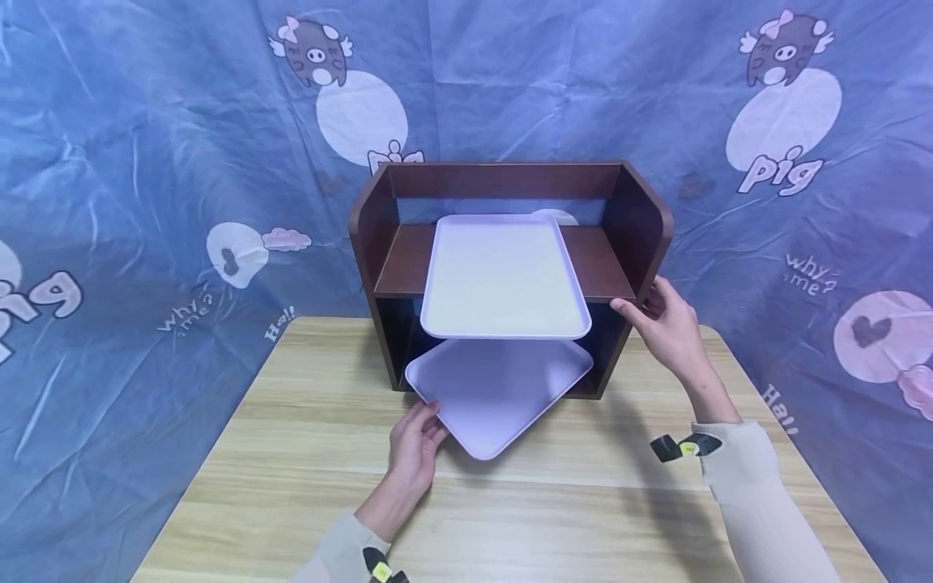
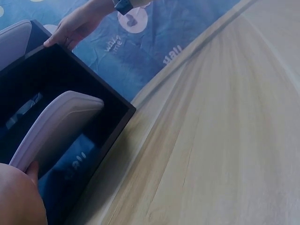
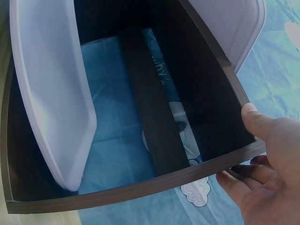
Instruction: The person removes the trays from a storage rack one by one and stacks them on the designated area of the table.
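Observation:
A dark brown two-tier wooden shelf (image 1: pixel 503 180) stands on the table. A white rectangular tray (image 1: pixel 503 275) lies on its upper board, its front end jutting past the board's edge. Below, a second pale tray (image 1: pixel 496 397) sits turned at an angle, partly within the lower compartment, one corner pointing towards me. My left hand (image 1: pixel 414 453) pinches this lower tray's left edge, thumb on top and fingers beneath. With my right hand (image 1: pixel 669 332) I grip the shelf's right side panel (image 3: pixel 140 190), thumb at the front edge of the upper board, fingers round the outside.
The wood-grain table (image 1: pixel 313 453) extends in front and to both sides of the shelf. A blue cloth (image 1: pixel 182 162) printed with cartoon pigs hangs behind and at the sides, and shows through the shelf's open back.

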Motion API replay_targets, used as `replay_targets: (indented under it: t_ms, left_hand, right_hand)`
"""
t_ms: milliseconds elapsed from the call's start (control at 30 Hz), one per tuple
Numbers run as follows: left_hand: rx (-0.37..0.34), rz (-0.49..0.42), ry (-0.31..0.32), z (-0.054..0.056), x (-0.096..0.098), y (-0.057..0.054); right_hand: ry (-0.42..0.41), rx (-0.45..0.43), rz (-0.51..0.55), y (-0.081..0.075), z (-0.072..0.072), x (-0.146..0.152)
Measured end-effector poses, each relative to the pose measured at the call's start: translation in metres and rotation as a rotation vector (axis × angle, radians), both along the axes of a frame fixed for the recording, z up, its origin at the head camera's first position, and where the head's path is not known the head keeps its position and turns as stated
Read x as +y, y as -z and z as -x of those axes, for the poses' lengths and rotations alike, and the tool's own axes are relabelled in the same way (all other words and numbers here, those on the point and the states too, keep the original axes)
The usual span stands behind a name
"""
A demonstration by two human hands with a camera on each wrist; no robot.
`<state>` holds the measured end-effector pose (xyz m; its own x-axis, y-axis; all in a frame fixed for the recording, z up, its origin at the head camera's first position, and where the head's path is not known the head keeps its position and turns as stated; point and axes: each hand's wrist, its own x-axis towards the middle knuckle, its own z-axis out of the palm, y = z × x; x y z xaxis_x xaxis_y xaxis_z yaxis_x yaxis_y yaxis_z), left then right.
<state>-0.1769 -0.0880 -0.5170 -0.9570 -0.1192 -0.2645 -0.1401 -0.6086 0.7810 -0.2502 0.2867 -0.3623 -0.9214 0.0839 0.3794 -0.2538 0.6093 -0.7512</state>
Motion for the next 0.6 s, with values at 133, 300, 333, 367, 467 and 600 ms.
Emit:
replay_targets:
  t_ms: [133,300,333,367,467,600]
  left_hand:
    - [0.005,0.006,-0.001,0.002,-0.004,0.0]
    - [0.026,0.009,0.018,0.006,-0.01,0.0]
    - [0.031,0.009,0.024,0.007,-0.012,0.0]
    - [0.036,0.015,0.028,0.008,-0.013,0.001]
    - [0.05,0.021,0.041,0.009,-0.017,0.002]
    - [0.068,0.024,0.05,0.01,-0.022,0.002]
  right_hand:
    - [-0.002,-0.003,0.008,-0.001,-0.001,-0.001]
    - [-0.004,0.003,0.009,-0.001,-0.001,-0.002]
    - [-0.004,0.005,0.009,-0.001,-0.001,-0.002]
    - [-0.005,0.006,0.008,0.0,-0.001,-0.002]
    - [-0.009,0.009,0.008,0.0,-0.001,-0.002]
    - [-0.017,0.01,0.02,0.001,0.0,-0.001]
